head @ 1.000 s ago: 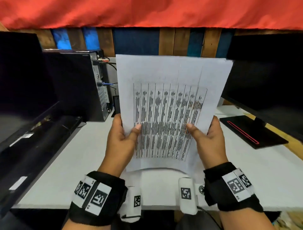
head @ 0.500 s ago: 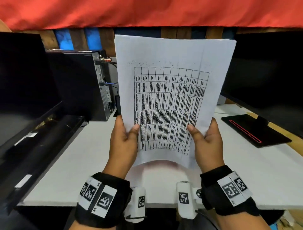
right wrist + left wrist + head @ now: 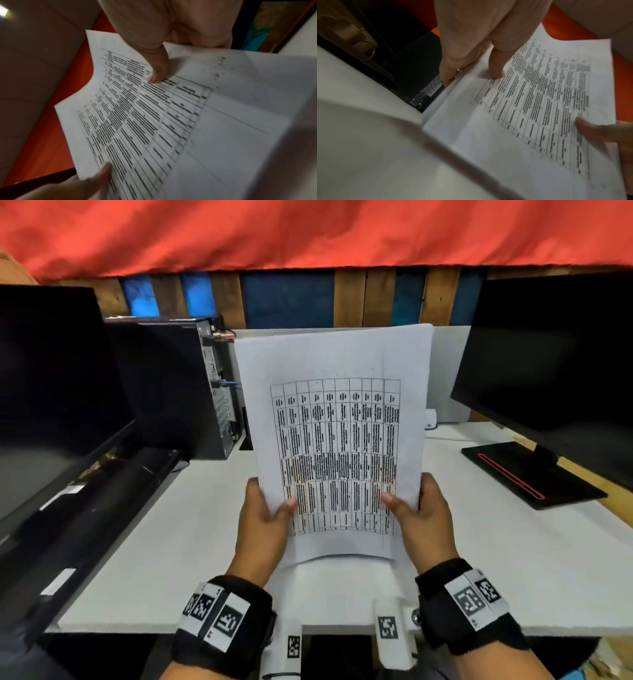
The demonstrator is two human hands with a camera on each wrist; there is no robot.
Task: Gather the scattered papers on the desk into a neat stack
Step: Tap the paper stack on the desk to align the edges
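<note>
Head view: at the far left a dark monitor (image 3: 51, 392) and a black computer tower (image 3: 164, 392) are seen on the white tabletop (image 3: 154, 542), and next the left hand (image 3: 263, 522) is closed on the left edge of the stack of papers (image 3: 339, 440), its thumb laid over the printed table. The stack is held upright above the tabletop's middle, its lower edge curled. Its right edge is pinched by the right hand (image 3: 423, 518), thumb in front, with a second monitor (image 3: 555, 361) seen at far right.
</note>
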